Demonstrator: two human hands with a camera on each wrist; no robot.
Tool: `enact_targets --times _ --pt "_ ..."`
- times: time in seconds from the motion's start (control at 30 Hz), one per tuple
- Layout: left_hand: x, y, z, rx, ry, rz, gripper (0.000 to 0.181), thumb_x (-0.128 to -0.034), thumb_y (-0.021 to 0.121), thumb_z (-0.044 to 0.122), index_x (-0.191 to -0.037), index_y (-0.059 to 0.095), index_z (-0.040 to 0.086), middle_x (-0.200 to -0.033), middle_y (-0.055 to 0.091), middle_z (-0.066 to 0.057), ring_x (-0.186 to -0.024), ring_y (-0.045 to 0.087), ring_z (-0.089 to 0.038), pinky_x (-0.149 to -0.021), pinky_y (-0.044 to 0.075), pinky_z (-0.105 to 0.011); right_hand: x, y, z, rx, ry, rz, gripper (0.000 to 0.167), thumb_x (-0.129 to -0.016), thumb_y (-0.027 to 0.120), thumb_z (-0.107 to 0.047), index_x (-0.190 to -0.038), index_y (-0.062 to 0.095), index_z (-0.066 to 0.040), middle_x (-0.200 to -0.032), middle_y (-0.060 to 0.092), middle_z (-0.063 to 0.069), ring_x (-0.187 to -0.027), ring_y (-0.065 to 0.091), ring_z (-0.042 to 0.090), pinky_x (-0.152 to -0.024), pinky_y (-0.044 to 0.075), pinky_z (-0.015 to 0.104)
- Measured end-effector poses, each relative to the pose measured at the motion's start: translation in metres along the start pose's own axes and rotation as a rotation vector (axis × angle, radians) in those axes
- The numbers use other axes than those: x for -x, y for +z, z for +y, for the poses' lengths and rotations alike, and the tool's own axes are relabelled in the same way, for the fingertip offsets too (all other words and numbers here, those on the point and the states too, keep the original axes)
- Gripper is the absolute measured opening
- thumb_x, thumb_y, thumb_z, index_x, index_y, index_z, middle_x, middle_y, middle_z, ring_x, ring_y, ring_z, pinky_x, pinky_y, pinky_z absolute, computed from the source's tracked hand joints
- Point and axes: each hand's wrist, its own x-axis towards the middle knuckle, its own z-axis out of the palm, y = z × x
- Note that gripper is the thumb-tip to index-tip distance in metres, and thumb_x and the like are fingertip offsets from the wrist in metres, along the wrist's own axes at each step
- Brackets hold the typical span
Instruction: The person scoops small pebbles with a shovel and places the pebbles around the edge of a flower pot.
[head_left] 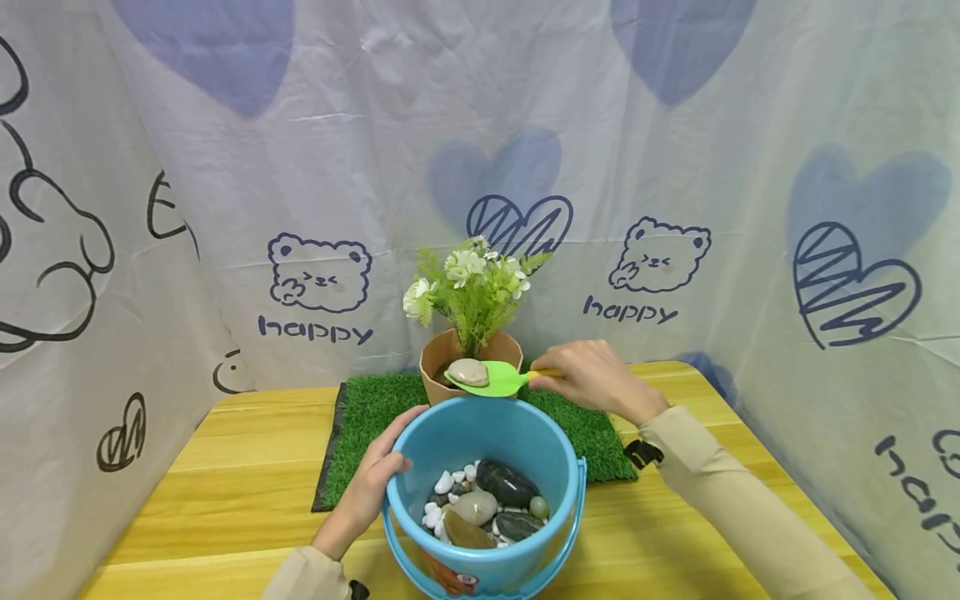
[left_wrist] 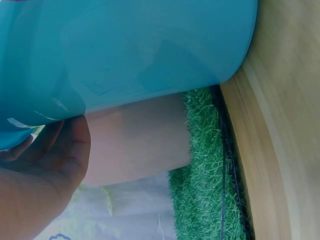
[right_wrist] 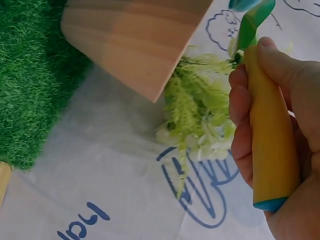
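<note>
1. Your left hand (head_left: 371, 479) grips the left side of the blue bucket's rim, thumb over the top; a beige sleeve (head_left: 303, 575) covers that arm; the wooden table (head_left: 247, 458) runs beneath, out to its left edge.
2. The green turf mat (head_left: 356, 442) lies toward the back edge of the table, its dark-trimmed left border just beside your left hand in the head view.
3. The blue bucket (head_left: 480, 429) stands upright near the front edge, midway between the left and right edges; white, dark and tan stones (head_left: 474, 507) lie in its bottom.
4. Behind it, on the mat, stands the tan pot (head_left: 435, 387) with white flowers (head_left: 465, 267).
5. A pale stone (head_left: 468, 372) rests on the green scoop (head_left: 504, 379), level with the pot's opening in the head view; you cannot tell whether it is over the pot or short of it.
6. Your right hand (head_left: 592, 375) is clamped round the yellow handle (right_wrist: 272, 135), well apart from your left.
</note>
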Motion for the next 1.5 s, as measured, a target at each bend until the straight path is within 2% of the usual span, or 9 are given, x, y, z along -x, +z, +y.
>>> enact_targets --times 0.2,0.4,0.47,0.67,0.77,1.0,1.2,1.5 --pt "0.0 0.0 0.0 0.004 -0.004 0.003 0.07 -0.0821 0.038 0.006 -0.15 0.036 0.019 -0.15 0.041 -0.018 -0.128 0.048 -0.045 -0.092 0.051 -0.048 -0.009 0.01 0.007 0.027 0.013 -0.044 0.027 -0.094 0.061 -0.038 -0.107 0.075 -0.019 -0.094 0.071 -0.004 -0.069 0.059 0.005 -0.056 0.043 0.02" --pt "-0.001 0.0 0.0 0.014 -0.007 -0.002 0.069 -0.0823 0.037 0.006 -0.15 0.037 0.02 -0.151 0.041 -0.018 -0.129 0.048 -0.045 -0.093 0.05 -0.048 -0.018 0.018 0.014 0.026 0.03 -0.062 0.026 -0.093 0.062 -0.036 -0.107 0.075 -0.019 -0.092 0.07 -0.004 -0.067 0.056 0.006 -0.054 0.041 0.021" --pt "-0.001 0.0 0.0 0.015 -0.011 -0.002 0.069 -0.0822 0.037 0.006 -0.15 0.037 0.02 -0.151 0.041 -0.017 -0.129 0.048 -0.045 -0.093 0.05 -0.048 -0.022 0.021 0.017 0.026 0.026 -0.063 0.024 -0.093 0.063 -0.034 -0.106 0.076 -0.02 -0.09 0.07 -0.005 -0.065 0.055 0.006 -0.053 0.04 0.022" --pt "-0.002 0.0 0.001 0.014 -0.021 0.002 0.069 -0.0823 0.037 0.006 -0.149 0.037 0.021 -0.15 0.041 -0.017 -0.129 0.048 -0.044 -0.093 0.051 -0.048 -0.036 0.027 0.024 0.008 0.025 -0.083 0.018 -0.091 0.066 -0.034 -0.101 0.077 -0.024 -0.078 0.066 -0.011 -0.062 0.048 0.006 -0.065 0.032 0.029" --pt "-0.002 0.0 0.001 0.012 -0.022 0.008 0.069 -0.0818 0.037 0.006 -0.15 0.037 0.018 -0.15 0.042 -0.017 -0.128 0.048 -0.044 -0.093 0.05 -0.048 -0.043 0.028 0.028 -0.002 0.03 -0.101 0.017 -0.09 0.067 -0.035 -0.099 0.077 -0.024 -0.074 0.064 -0.013 -0.059 0.046 0.006 -0.066 0.03 0.029" --pt "-0.002 0.0 0.001 0.014 -0.032 0.013 0.069 -0.0818 0.038 0.007 -0.15 0.037 0.019 -0.15 0.042 -0.017 -0.129 0.048 -0.044 -0.094 0.05 -0.047 -0.053 0.03 0.035 0.004 0.041 -0.131 0.019 -0.088 0.069 -0.035 -0.1 0.078 -0.024 -0.086 0.073 -0.01 -0.064 0.051 0.005 -0.07 0.027 0.032" --pt "-0.001 0.0 0.0 0.012 -0.026 0.01 0.069 -0.082 0.038 0.007 -0.149 0.037 0.021 -0.15 0.042 -0.016 -0.13 0.048 -0.044 -0.094 0.05 -0.047 -0.059 0.034 0.036 0.039 0.055 -0.141 0.019 -0.086 0.07 -0.036 -0.101 0.078 -0.026 -0.092 0.075 -0.01 -0.074 0.057 0.007 -0.074 0.025 0.034" --pt "-0.001 0.0 0.0 0.011 -0.016 0.008 0.069 -0.0822 0.037 0.007 -0.149 0.038 0.021 -0.15 0.041 -0.017 -0.129 0.048 -0.044 -0.093 0.05 -0.048 -0.066 0.037 0.036 0.143 -0.011 -0.14 0.022 -0.084 0.072 -0.032 -0.105 0.077 -0.027 -0.096 0.073 -0.009 -0.083 0.049 0.014 -0.086 0.033 0.043"
